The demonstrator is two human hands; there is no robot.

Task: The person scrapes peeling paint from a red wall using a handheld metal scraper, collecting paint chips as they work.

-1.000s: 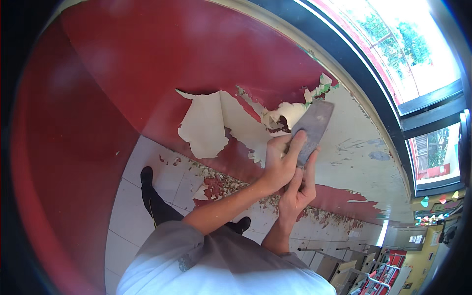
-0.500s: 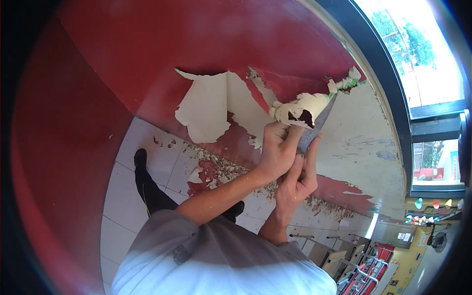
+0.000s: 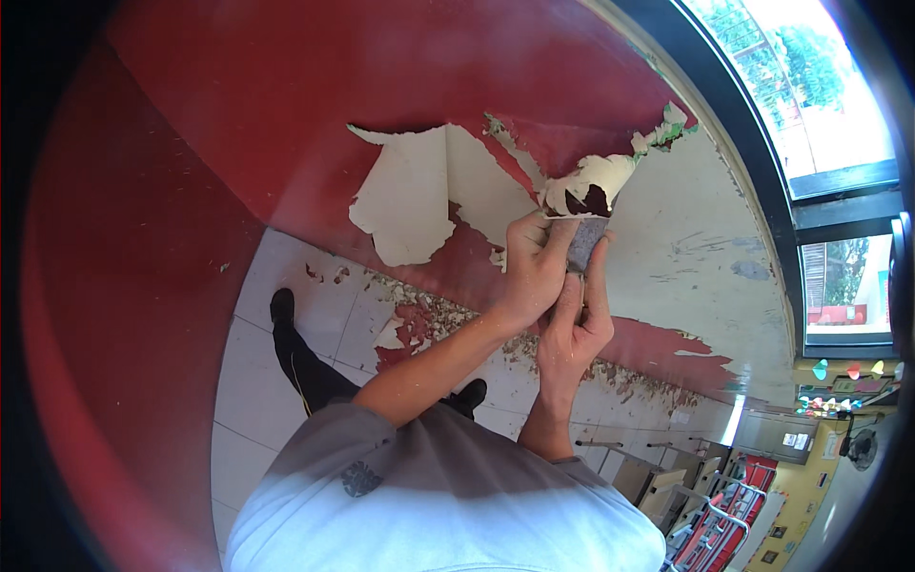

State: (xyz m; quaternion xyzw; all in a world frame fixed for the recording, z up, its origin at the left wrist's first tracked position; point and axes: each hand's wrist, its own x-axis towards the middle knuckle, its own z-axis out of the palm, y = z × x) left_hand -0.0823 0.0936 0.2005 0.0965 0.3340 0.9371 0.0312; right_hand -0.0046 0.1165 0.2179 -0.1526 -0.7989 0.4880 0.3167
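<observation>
In the head view, the left hand (image 3: 534, 272) was clenched around the handle of a grey scraper (image 3: 583, 243), its fingers curled over the top of the tool. The right hand (image 3: 575, 329) gripped the same scraper from below and to the right, with its fingers stretched up along the blade's edge. The two hands touched each other. The scraper's blade pointed up against the wall, its tip tucked under a curl of peeling paint (image 3: 596, 181), cream on the back and dark red where it folded over.

Left of the hands, a large bare cream patch (image 3: 410, 200) showed where the red wall (image 3: 286, 95) had lost its coat. To the right, a wider stripped area of pale plaster (image 3: 696, 238) ran up toward a dark window frame (image 3: 753, 143).

Below, paint flakes (image 3: 429, 319) lay scattered on the white tiled floor (image 3: 257, 381) along the foot of the wall. A black shoe (image 3: 282, 310) stood on the tiles, left of the flakes.
</observation>
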